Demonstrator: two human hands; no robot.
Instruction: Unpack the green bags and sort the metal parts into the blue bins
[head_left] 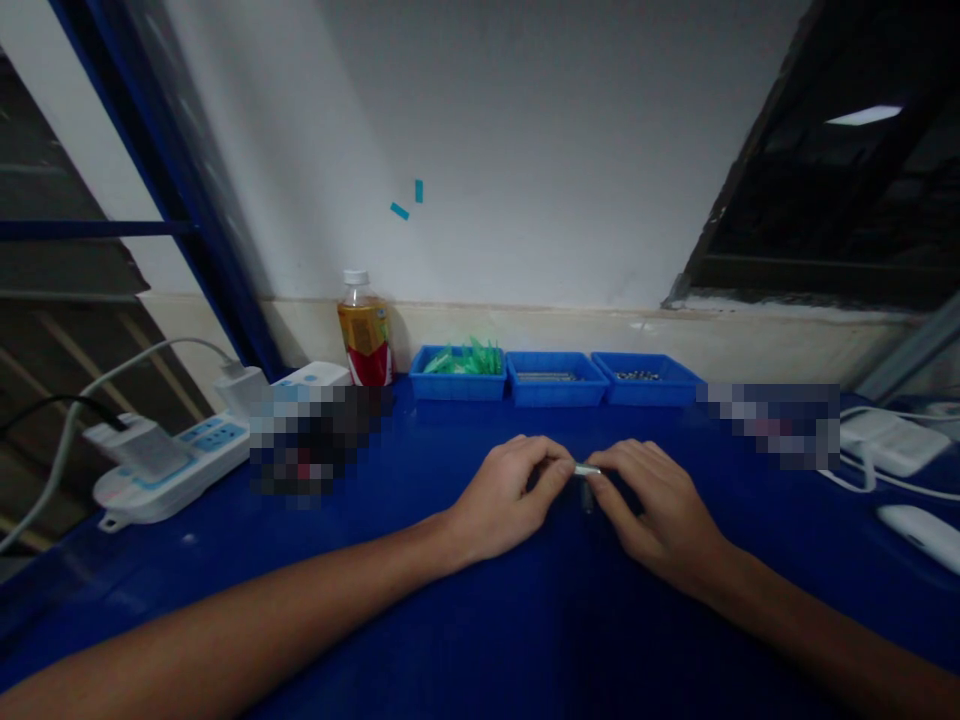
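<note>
Both hands meet over the blue table, pinching the two ends of a short, shiny metal rod (586, 469). My left hand (514, 492) has its thumb and forefinger closed on the left end. From the other side, my right hand (658, 508) grips the right end the same way. The fingers cover both tips, so the rod's exact kind is hidden. Just under it a faint grey shape shows, perhaps a reflection. Behind the hands stand a blue bin (459, 388) of green plastic pieces, a blue bin (559, 393) of thin metal rods, and a blue bin (651, 394) of small metal parts.
At the left lies a white power strip (217, 440) with plugs and cables. A drink bottle (365, 335) stands against the wall, near a blurred-out dark item. On the right are a white adapter (892, 443) with cables and a white rounded object (922, 535).
</note>
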